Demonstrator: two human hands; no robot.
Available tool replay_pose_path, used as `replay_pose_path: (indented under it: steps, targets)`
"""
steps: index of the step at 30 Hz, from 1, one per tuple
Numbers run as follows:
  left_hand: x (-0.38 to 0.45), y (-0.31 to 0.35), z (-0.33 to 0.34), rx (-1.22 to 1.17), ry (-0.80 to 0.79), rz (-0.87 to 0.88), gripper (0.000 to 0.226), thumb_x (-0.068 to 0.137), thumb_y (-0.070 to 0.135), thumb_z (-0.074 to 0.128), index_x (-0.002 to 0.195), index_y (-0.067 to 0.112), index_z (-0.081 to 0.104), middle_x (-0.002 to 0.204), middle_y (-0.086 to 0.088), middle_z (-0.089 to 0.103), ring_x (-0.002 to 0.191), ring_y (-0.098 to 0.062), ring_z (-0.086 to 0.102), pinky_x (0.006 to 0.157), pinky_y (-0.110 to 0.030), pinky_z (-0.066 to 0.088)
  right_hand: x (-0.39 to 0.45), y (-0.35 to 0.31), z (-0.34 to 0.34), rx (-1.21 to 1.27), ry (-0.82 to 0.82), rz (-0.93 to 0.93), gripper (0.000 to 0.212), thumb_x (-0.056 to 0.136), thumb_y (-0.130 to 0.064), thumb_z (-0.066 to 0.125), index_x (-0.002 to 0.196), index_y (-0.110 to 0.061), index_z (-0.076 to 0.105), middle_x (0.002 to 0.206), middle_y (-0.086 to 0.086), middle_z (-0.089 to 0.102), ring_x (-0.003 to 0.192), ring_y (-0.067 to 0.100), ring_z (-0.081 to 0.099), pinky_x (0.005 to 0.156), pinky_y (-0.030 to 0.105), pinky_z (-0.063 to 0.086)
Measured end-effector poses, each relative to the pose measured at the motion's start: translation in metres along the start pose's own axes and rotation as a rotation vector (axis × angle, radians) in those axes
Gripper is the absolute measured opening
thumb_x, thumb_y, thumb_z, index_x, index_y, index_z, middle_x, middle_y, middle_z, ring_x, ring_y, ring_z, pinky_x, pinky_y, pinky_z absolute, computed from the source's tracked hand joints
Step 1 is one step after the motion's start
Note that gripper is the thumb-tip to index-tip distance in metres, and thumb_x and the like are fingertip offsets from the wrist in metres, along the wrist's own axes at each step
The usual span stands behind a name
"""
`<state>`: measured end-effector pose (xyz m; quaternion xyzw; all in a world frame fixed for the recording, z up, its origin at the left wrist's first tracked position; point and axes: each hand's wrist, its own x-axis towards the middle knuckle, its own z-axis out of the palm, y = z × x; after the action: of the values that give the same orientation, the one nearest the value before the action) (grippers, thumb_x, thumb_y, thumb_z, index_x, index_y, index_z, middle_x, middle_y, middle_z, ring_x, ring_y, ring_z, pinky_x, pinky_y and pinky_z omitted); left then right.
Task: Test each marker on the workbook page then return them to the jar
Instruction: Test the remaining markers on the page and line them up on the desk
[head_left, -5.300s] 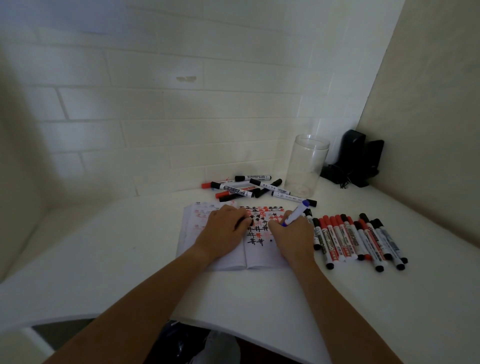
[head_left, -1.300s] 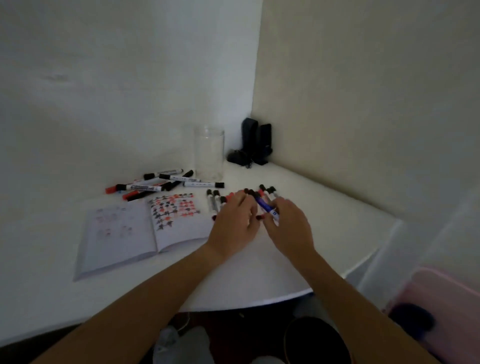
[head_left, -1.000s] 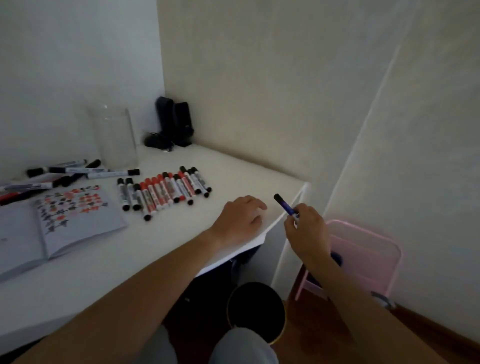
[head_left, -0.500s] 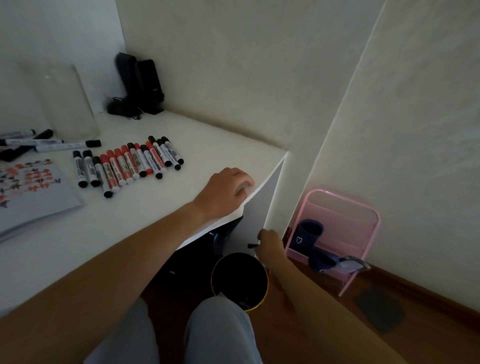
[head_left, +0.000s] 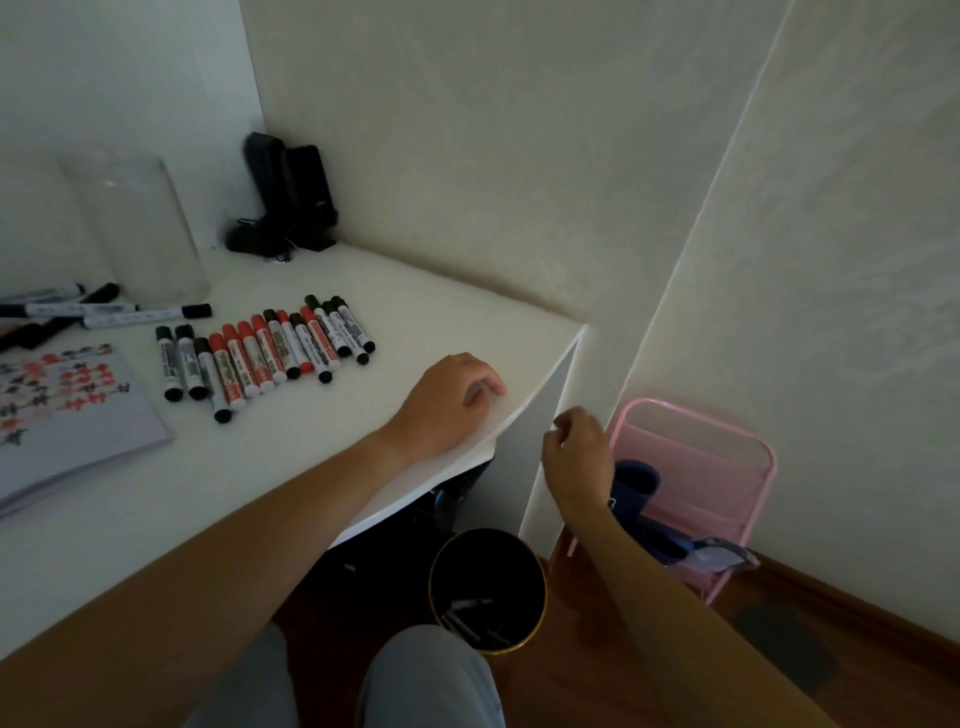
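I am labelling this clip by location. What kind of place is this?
Probably a home study corner: a white desk set against plain walls, a small bin on the wooden floor beneath, and a pink rack holding slippers beside it.

There is one view only, from the camera on my head, wide-angled, so straight wall edges bow. It faces down and to my right, over the right end of the tabletop (head_left: 311, 467) to the floor beside it. My knees fill the bottom edge, close under the lens. The tabletop runs off the left edge, and the wall corner rises at the top.
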<state>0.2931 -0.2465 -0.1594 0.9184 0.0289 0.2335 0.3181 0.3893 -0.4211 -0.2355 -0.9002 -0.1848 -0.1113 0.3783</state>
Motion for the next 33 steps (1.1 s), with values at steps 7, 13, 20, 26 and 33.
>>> replay_pose_path:
  steps: [7,13,20,26,33]
  targets:
    - [-0.014,-0.011,-0.05,0.156,0.224,-0.075,0.032,0.09,0.0,0.05,0.094,0.026,0.068,0.098,0.012,0.059,0.097,-0.004,0.05,0.085,-0.012,0.034,0.024,-0.123,-0.013,0.138,0.063,-0.365,0.009,0.09,-0.008,0.058,0.097,-0.014,0.061,0.092,-0.003,0.059,0.069,0.017,0.054,0.06,0.031,0.046]
    - [-0.066,-0.054,-0.144,0.27,0.388,-0.116,0.032,0.083,-0.004,0.053,0.08,0.024,0.068,0.088,0.012,0.061,0.086,-0.003,0.052,0.083,-0.023,0.043,-0.005,-0.23,0.06,0.279,-0.104,-0.573,0.004,0.093,-0.013,0.059,0.089,-0.014,0.06,0.086,-0.001,0.059,0.068,0.014,0.049,0.062,0.028,0.038]
    - [-0.16,-0.115,-0.243,0.436,0.696,-0.388,0.031,0.077,-0.008,0.051,0.075,0.02,0.064,0.085,0.006,0.056,0.081,-0.01,0.053,0.074,-0.025,0.042,-0.079,-0.348,0.148,0.321,-0.366,-0.826,0.003,0.091,-0.013,0.06,0.09,-0.017,0.06,0.09,0.001,0.058,0.079,0.017,0.051,0.068,0.029,0.039]
    - [-0.211,-0.162,-0.303,0.469,0.765,-0.68,0.022,0.08,-0.005,0.055,0.084,0.016,0.06,0.095,0.001,0.054,0.096,-0.02,0.051,0.078,-0.03,0.042,-0.103,-0.399,0.196,0.207,-0.492,-0.876,0.01,0.096,-0.016,0.051,0.092,-0.016,0.06,0.092,0.0,0.057,0.077,0.015,0.051,0.064,0.023,0.031]
    - [-0.222,-0.213,-0.346,0.455,0.665,-0.762,0.026,0.089,-0.004,0.056,0.113,0.003,0.062,0.119,-0.012,0.052,0.105,-0.026,0.054,0.095,-0.027,0.043,-0.103,-0.399,0.208,0.152,-0.492,-0.912,0.012,0.102,-0.023,0.046,0.097,-0.02,0.057,0.091,-0.007,0.049,0.071,0.007,0.047,0.058,0.015,0.03]
